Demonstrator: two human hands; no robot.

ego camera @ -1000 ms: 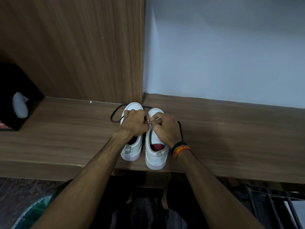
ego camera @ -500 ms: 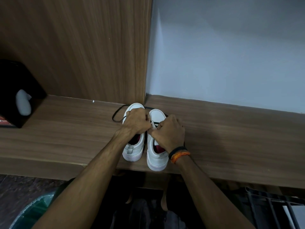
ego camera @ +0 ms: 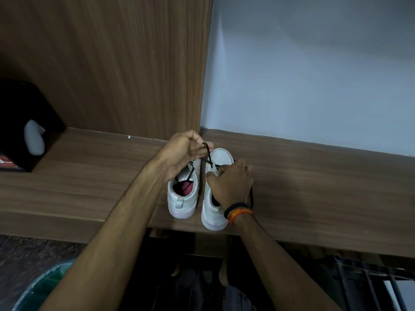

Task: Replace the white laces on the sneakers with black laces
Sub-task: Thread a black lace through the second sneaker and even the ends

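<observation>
Two white sneakers stand side by side, toes away from me, on a wooden shelf (ego camera: 89, 176). The left sneaker (ego camera: 183, 198) has a red lining and black lace across it. My left hand (ego camera: 182, 151) is raised above its toe and pinches a black lace (ego camera: 207, 154) that runs taut down to the right sneaker (ego camera: 219, 158). My right hand (ego camera: 231, 182) lies over the right sneaker's lacing area, fingers curled on its upper; what they pinch is hidden. More black lace hangs by my right wrist (ego camera: 251, 198).
A black box (ego camera: 27, 122) with a pale rounded object in it sits on the shelf at far left. A wooden panel (ego camera: 112, 63) and a grey wall (ego camera: 314, 75) rise behind the shoes. A green bin (ego camera: 40, 286) and a dark rack (ego camera: 370, 283) are below.
My left hand has lifted up and away from the shoes, drawing the black lace taut out of the right sneaker. My right hand stayed on that sneaker.
</observation>
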